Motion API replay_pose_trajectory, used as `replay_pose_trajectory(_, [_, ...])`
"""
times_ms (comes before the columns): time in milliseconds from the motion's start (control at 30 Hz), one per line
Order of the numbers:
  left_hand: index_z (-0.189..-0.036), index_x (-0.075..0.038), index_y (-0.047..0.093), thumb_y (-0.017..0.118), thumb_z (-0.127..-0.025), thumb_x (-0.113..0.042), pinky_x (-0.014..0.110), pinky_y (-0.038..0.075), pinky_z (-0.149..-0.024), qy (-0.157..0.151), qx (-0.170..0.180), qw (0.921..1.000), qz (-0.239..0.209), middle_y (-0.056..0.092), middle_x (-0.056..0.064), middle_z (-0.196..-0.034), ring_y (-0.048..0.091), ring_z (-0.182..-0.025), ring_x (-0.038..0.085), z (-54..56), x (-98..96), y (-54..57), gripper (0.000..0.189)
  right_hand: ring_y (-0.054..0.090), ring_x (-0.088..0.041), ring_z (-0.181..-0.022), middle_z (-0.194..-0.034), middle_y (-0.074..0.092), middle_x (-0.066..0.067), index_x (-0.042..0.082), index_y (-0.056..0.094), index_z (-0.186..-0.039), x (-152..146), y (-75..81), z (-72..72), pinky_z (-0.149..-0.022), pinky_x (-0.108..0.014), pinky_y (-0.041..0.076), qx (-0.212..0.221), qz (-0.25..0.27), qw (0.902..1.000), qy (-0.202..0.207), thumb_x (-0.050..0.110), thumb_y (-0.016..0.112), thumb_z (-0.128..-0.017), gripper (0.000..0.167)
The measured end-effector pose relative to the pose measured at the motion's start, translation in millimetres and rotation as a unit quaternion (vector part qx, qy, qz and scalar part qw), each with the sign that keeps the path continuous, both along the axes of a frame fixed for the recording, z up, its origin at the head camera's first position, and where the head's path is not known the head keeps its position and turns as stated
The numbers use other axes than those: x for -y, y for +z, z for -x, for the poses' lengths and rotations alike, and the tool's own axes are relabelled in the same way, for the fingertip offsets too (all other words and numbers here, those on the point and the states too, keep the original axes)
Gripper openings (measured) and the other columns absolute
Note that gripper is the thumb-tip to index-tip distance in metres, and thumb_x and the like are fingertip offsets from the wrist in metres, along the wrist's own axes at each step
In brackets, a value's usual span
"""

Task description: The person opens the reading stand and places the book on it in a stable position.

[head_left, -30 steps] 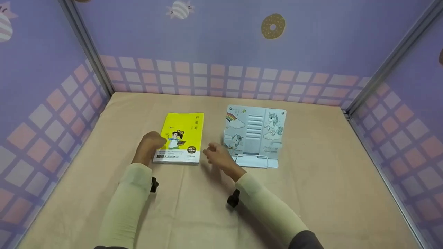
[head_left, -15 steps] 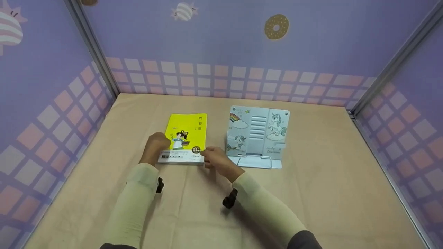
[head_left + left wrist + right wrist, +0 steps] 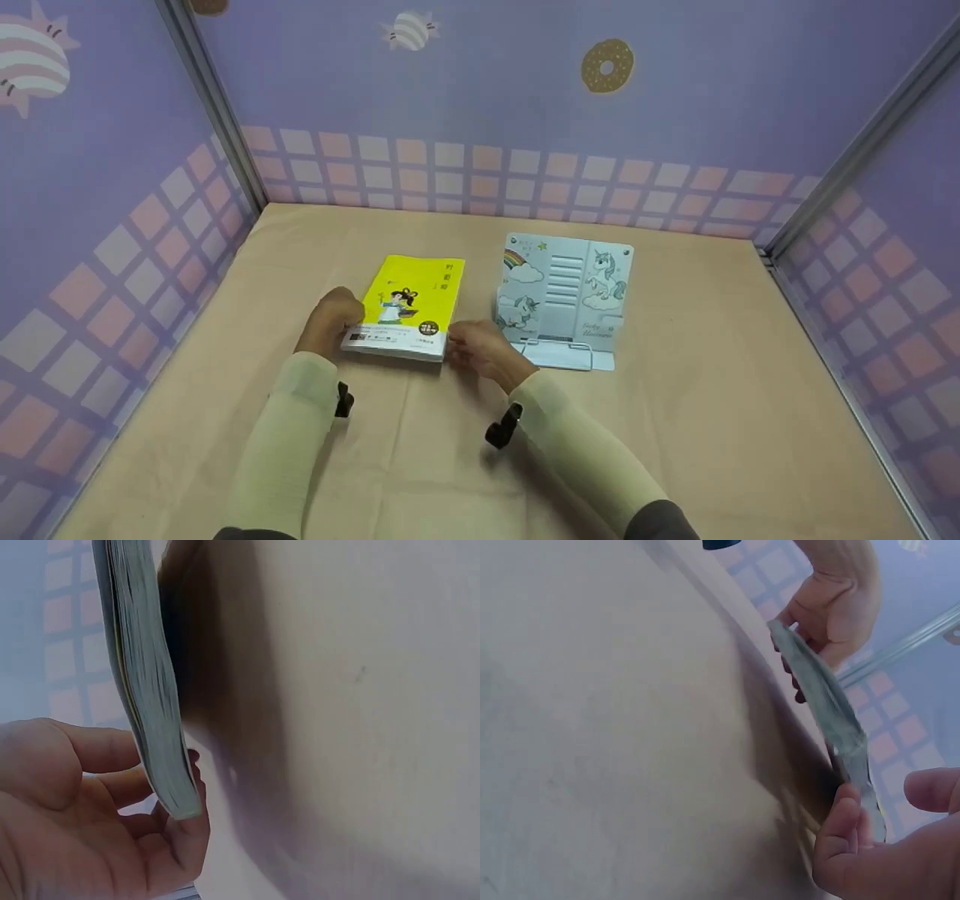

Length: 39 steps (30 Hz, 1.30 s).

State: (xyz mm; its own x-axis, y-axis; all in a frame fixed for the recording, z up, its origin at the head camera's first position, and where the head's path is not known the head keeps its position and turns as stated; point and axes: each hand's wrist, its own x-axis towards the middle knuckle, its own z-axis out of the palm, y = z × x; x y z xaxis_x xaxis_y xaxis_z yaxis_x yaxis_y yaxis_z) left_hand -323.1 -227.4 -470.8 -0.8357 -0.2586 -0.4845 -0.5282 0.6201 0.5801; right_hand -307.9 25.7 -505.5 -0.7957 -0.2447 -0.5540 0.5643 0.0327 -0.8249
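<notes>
A yellow paperback book (image 3: 420, 296) with a cartoon figure on its cover lies between the two hands, cover up, raised a little over the cloth. My left hand (image 3: 334, 319) grips its left edge. In the left wrist view the fingers curl beneath the book's page block (image 3: 142, 682). At the right edge, my right hand (image 3: 484, 349) holds the lower corner. The right wrist view has its fingers (image 3: 840, 832) bent under the book (image 3: 821, 701), with the thumb standing off the cover. A pale blue metal book stand (image 3: 562, 300) with unicorn pictures stands upright just right of the right hand.
A peach cloth (image 3: 697, 360) covers the table. Purple panels (image 3: 495, 82) with pink and white squares enclose the back and sides, joined by grey metal posts (image 3: 217, 105). A wire page holder (image 3: 559, 352) sits at the stand's foot.
The right hand has come from beside the book to its right edge and taken hold. The book has lifted slightly off the cloth and tilted. The book stand stays put; the head view has shifted slightly.
</notes>
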Motion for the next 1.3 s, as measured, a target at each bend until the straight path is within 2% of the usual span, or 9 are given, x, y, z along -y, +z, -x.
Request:
replay_pose_trajectory(167, [-0.117,0.008,0.06,0.047,-0.088,0.002,0.022,0.042,-0.056,-0.014,0.016,0.9996,-0.019,0.054,0.008,-0.089,0.052,-0.072,0.016,1.0,2.2,-1.3,0.033,0.058,-0.016,-0.077,-0.09,0.065,-0.004,0.007,0.066,-0.125,2,-4.8,2.0,-0.068,-0.026,0.05,-0.008,-0.035,0.9993,-0.003,0.012,0.06,-0.099,0.026])
replay_pose_trajectory(300, [-0.125,0.007,0.059,0.052,-0.094,-0.003,0.025,0.048,-0.071,0.0,0.031,0.9986,-0.044,0.059,0.007,-0.097,0.057,-0.083,0.017,0.6,3.9,-1.1,0.033,0.058,-0.017,-0.078,-0.091,0.064,-0.004,0.007,0.065,-0.122,3,-3.3,3.0,-0.068,-0.027,0.049,-0.044,-0.059,0.9973,0.004,0.012,0.061,-0.098,0.025])
replay_pose_trajectory(433, [-0.132,0.005,0.054,0.054,-0.099,-0.008,0.031,0.046,-0.085,0.015,0.044,0.9967,-0.066,0.057,0.008,-0.107,0.054,-0.097,0.021,1.7,4.0,-3.7,0.036,0.057,-0.018,-0.079,-0.094,0.063,-0.005,0.007,0.062,-0.122,1,-1.3,3.3,-0.07,-0.029,0.05,-0.071,-0.069,0.9951,0.005,0.012,0.061,-0.097,0.026])
replay_pose_trajectory(567, [-0.133,0.003,0.055,0.054,-0.101,-0.011,0.033,0.044,-0.086,0.013,0.048,0.9965,-0.067,0.055,0.007,-0.109,0.051,-0.098,0.022,3.8,4.6,-6.5,0.035,0.058,-0.019,-0.083,-0.1,0.064,-0.006,0.007,0.06,-0.127,-1,-1.8,3.0,-0.075,-0.031,0.051,-0.084,-0.073,0.9938,0.003,0.011,0.061,-0.098,0.029])
replay_pose_trajectory(733, [-0.141,-0.001,0.055,0.055,-0.102,-0.011,0.035,0.046,-0.09,-0.009,0.032,0.9969,-0.072,0.059,0.008,-0.116,0.053,-0.101,0.021,4.5,7.8,-7.2,0.04,0.061,-0.021,-0.089,-0.107,0.064,-0.008,0.01,0.059,-0.132,-2,-1.6,0.9,-0.08,-0.034,0.053,-0.112,-0.091,0.9896,0.006,0.012,0.061,-0.098,0.034])
replay_pose_trajectory(833, [-0.146,-0.003,0.051,0.054,-0.101,-0.008,0.037,0.046,-0.095,-0.017,0.019,0.9946,-0.1,0.06,0.01,-0.125,0.056,-0.106,0.022,2.2,9.5,-4.1,0.045,0.063,-0.025,-0.092,-0.107,0.066,-0.009,0.011,0.058,-0.134,-2,1.0,-0.7,-0.083,-0.038,0.055,-0.14,-0.1,0.9851,0.009,0.011,0.061,-0.097,0.037])
replay_pose_trajectory(967, [-0.145,-0.004,0.05,0.055,-0.1,-0.006,0.039,0.048,-0.098,-0.016,0.009,0.9914,-0.13,0.06,0.012,-0.128,0.059,-0.107,0.023,-0.1,10.0,1.3,0.045,0.066,-0.03,-0.098,-0.105,0.067,-0.01,0.01,0.057,-0.135,-4,7.4,-3.2,-0.085,-0.041,0.055,-0.176,-0.112,0.9779,0.018,0.01,0.06,-0.097,0.038])
replay_pose_trajectory(1100, [-0.144,-0.003,0.049,0.054,-0.101,-0.006,0.039,0.048,-0.096,-0.029,-0.004,0.9918,-0.124,0.06,0.013,-0.129,0.059,-0.107,0.024,0.8,9.0,6.9,0.044,0.068,-0.033,-0.099,-0.105,0.066,-0.01,0.013,0.057,-0.134,-7,14.0,-5.2,-0.081,-0.042,0.057,-0.205,-0.129,0.9701,0.018,0.009,0.061,-0.098,0.037])
replay_pose_trajectory(1300, [-0.146,-0.003,0.044,0.054,-0.101,-0.005,0.045,0.046,-0.108,-0.052,-0.028,0.9928,-0.104,0.054,0.018,-0.142,0.056,-0.12,0.03,2.5,1.5,13.3,0.047,0.07,-0.032,-0.096,-0.104,0.066,-0.009,0.016,0.059,-0.132,-13,22.7,-7.8,-0.071,-0.028,0.054,-0.254,-0.18,0.9503,0.001,0.01,0.064,-0.096,0.037])
